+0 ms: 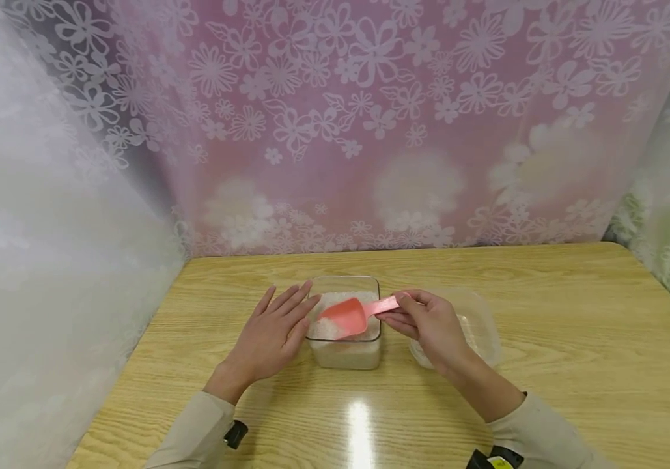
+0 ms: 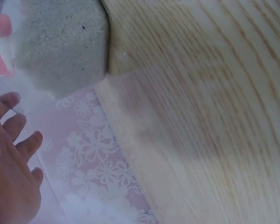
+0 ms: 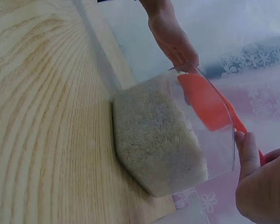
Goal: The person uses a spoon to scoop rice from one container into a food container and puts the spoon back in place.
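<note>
A clear square container (image 1: 346, 355) filled partway with rice (image 3: 153, 135) stands on the wooden table. My right hand (image 1: 428, 322) grips the handle of a pink scoop (image 1: 349, 316), whose bowl is inside the container, tilted to the left with rice at its lip. In the right wrist view the scoop (image 3: 202, 100) shows through the clear wall, above the rice level. My left hand (image 1: 276, 332) rests against the container's left rim, its fingers extended. The left wrist view shows that hand (image 2: 14, 154) beside the rim.
A translucent empty-looking plastic box (image 1: 484, 326) sits right of the container, partly hidden under my right hand. Behind the wooden table (image 1: 575, 326) hangs a pink floral curtain (image 1: 335, 130); pale sheets hang at both sides.
</note>
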